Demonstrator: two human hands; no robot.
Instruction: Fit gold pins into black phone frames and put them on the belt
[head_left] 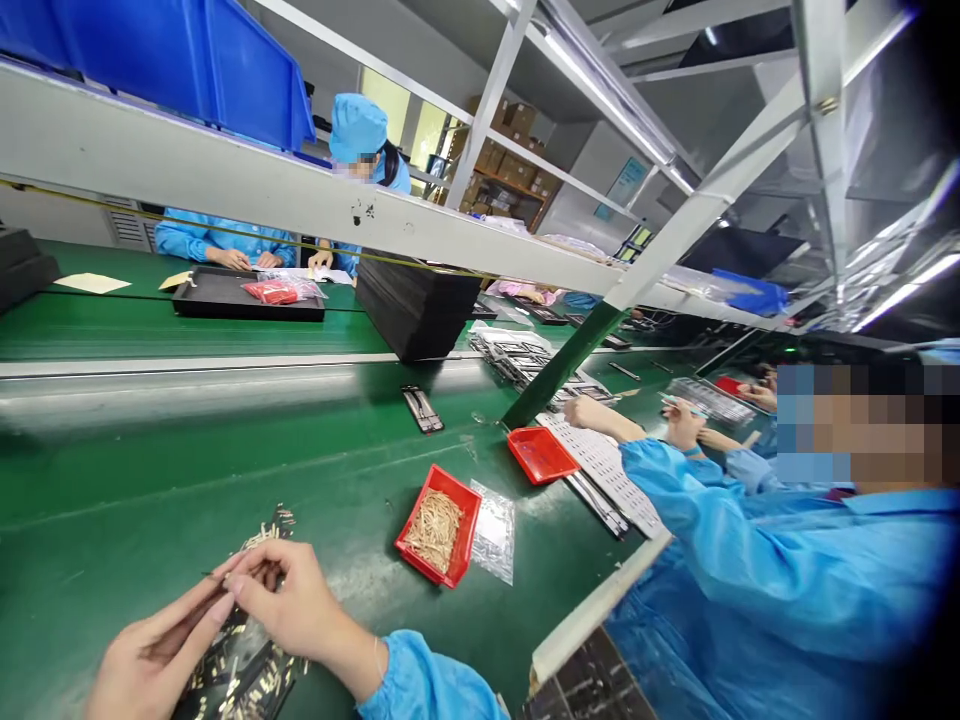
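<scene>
Looks like smooth, glossy plastic at the red tray (467, 535) and the blue bin (240, 80). Shows thin, transparent, wrinkled plastic at the bag (496, 535). Appears metallic, with pale gold shine, at the small pieces (433, 530); at the gold-and-black pieces (262, 685), partly shiny and partly dull. Has a smooth finish with soft shine at the green tabletop (330, 430). Seems painted metal at the white beam (300, 205), with worn spots. Looks matt at the black stack (420, 310), and like creased cloth at the blue sleeve (427, 680).
</scene>
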